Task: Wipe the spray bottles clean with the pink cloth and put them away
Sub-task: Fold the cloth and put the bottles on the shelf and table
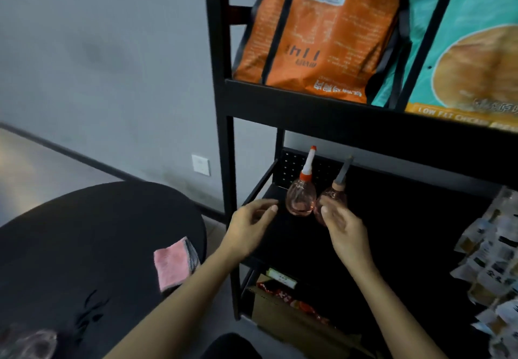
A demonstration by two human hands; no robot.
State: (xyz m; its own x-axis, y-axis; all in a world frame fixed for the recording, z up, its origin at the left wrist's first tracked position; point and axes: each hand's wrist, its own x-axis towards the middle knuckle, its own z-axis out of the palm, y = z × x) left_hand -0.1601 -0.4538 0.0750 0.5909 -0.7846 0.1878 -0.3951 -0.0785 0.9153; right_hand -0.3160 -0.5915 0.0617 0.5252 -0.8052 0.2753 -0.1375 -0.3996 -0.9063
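Observation:
Two small clear pink bottles with long nozzles stand side by side on the black middle shelf point(269, 190). The left bottle point(301, 199) has an orange-and-white nozzle. The right bottle point(333, 196) has a dark nozzle. My left hand point(252, 224) hovers just left of the left bottle, fingers relaxed, holding nothing. In front of the right bottle, my right hand point(339, 227) has its thumb near the glass; whether it touches is unclear. The folded pink cloth point(172, 264) lies on the round black table point(84, 232) at lower left.
The black metal rack point(221, 78) holds an orange bag point(316, 28) and a teal bag point(462, 50) on the upper shelf. Small packets point(493, 260) pile at the right. A cardboard box point(294, 316) sits on the bottom shelf. A glass object point(25, 344) sits at the table's near edge.

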